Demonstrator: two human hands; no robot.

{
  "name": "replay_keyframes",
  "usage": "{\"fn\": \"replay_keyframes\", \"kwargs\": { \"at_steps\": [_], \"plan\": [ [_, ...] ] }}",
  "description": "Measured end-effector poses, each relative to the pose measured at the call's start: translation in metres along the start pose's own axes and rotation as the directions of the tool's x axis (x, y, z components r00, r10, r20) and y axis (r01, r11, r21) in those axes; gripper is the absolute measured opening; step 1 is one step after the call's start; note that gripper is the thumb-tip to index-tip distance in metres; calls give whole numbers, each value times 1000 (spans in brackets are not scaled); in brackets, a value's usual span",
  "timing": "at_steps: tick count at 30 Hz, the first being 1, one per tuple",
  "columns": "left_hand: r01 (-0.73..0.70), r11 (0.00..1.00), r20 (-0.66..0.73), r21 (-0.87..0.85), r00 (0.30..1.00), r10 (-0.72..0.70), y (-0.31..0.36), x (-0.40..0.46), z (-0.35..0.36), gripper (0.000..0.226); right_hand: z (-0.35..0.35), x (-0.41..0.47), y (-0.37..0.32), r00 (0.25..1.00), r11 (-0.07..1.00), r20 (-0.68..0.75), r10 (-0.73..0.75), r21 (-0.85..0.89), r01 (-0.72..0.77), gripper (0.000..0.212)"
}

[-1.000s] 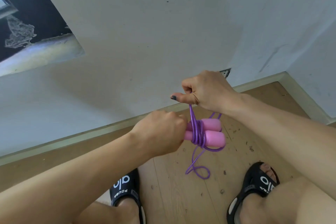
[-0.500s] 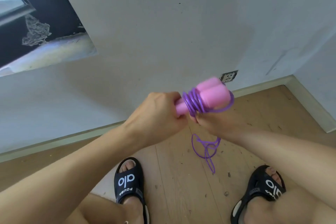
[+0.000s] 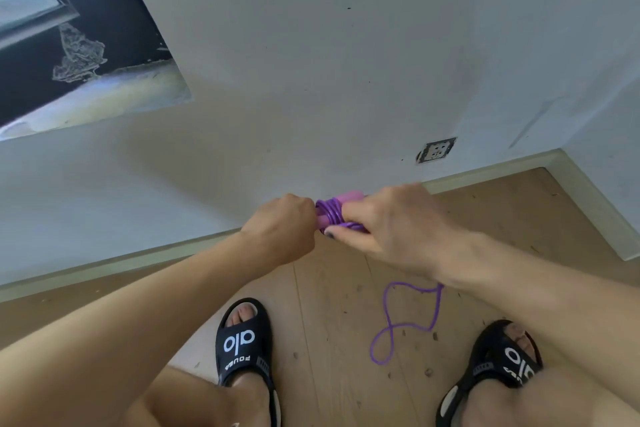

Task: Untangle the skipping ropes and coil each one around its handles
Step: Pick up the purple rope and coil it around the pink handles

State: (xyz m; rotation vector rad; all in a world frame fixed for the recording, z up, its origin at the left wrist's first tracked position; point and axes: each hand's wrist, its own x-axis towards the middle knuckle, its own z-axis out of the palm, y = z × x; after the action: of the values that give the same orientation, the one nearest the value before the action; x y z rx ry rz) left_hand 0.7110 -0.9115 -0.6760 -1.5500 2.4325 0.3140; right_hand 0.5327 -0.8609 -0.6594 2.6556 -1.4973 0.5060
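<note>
Two pink handles (image 3: 349, 197) of a skipping rope lie side by side between my hands, bound by several turns of purple rope (image 3: 330, 213). My left hand (image 3: 280, 230) grips the handles' left ends in a fist. My right hand (image 3: 391, 222) lies over the right ends and pinches the purple rope against them near the coil. The loose rest of the rope (image 3: 394, 322) hangs below my right wrist and loops on the wooden floor. Most of the handles are hidden by my hands.
I stand on a wooden floor (image 3: 329, 305) in black slides, left foot (image 3: 242, 343) and right foot (image 3: 498, 364). A white wall with a socket (image 3: 437, 150) and a skirting board is just ahead. A dark window opening (image 3: 69, 45) is at the upper left.
My right hand has come from below the handles to over their right ends, carrying the rope round them. The bundle has dropped lower and the hanging loop now lies further right.
</note>
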Motion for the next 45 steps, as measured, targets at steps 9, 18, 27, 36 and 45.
{"fn": "replay_keyframes", "kwargs": {
  "at_steps": [9,18,27,36,45],
  "plan": [
    [-307,943,-32,129,949,314,37,-19,-8,14,-2,27,44,991,990,-5,135,43,-135,60],
    [-433,899,-213,-71,887,410,41,-45,-15,14,17,29,48,879,853,399,262,330,-404,66],
    [-226,923,-342,-313,933,112,22,-42,-35,22,62,-13,6,693,233,595,407,666,-708,29],
    [4,968,-274,-251,959,-75,-15,-11,-25,32,21,-32,-55,830,550,398,390,623,-557,46],
    [-36,997,-185,75,981,49,2,-9,-5,26,-11,-5,-5,1000,1000,-4,-10,25,10,42]
  ]
}}
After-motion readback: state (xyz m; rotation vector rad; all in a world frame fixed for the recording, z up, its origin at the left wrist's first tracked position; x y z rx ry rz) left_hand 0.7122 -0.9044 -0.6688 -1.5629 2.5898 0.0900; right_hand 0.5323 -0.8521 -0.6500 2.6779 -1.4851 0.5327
